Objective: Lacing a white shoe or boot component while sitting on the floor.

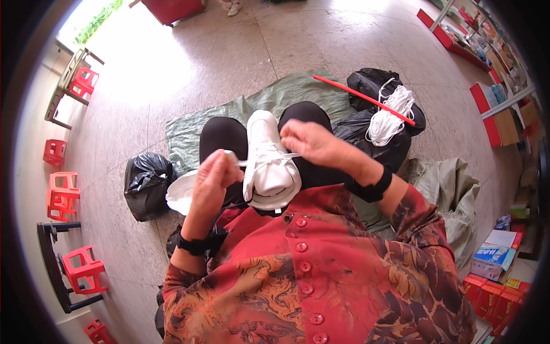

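Note:
A white shoe [265,123] rests on my lap between my black-clad knees, its toe pointing away from me. White shoelace [264,159] crosses its upper below the tongue. On the left, my left hand [216,174] is closed in a pinch on one lace end that leads to the shoe. My right hand [312,143] is closed beside the shoe's right side, with the other lace end running into it; the fingertips' exact hold is partly hidden. Left of my left hand lies another white shoe [181,193], partly covered by my forearm.
A green woven sheet [189,135] lies under my legs. At the right, a bundle of white laces [391,117] and a red stick [366,98] lie on black plastic bags [375,86]. A tied black bag [148,186] sits left. Red stools [83,268] line the left wall.

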A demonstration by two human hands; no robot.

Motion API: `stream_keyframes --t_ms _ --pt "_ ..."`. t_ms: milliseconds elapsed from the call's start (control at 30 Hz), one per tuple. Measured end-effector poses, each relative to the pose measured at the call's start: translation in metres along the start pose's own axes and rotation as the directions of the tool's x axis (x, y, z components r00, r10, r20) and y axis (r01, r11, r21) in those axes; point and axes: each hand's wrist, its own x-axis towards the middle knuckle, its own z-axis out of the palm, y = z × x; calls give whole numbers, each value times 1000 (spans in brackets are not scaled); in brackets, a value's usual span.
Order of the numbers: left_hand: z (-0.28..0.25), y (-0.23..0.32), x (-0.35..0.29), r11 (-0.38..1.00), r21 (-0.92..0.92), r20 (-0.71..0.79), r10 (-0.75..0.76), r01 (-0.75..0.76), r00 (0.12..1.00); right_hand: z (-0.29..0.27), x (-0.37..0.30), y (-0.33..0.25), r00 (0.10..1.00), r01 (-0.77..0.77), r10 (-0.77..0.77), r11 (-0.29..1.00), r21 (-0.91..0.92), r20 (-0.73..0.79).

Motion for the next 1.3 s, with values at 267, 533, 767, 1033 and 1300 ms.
stream_keyframes --t_ms 267,533,767,1033,1300 --pt "-52 1 -14 963 -237 -347 -208 130 914 14 -5 -4 971 -235 207 925 297 122" --pt "-115 -1 -12 996 90 -709 65 -2 702 9 0 -1 976 -177 126 934 312 176" --pt "14 2 -11 221 880 350 299 -421 888 14 -5 -8 897 404 -440 856 -323 -44" --pt "6 -19 -12 219 867 389 267 -449 882 8 -25 1 841 501 -520 643 -579 151" --pt "5 -5 2 123 843 501 174 -523 848 26 -35 0 896 301 -406 853 -426 -179"
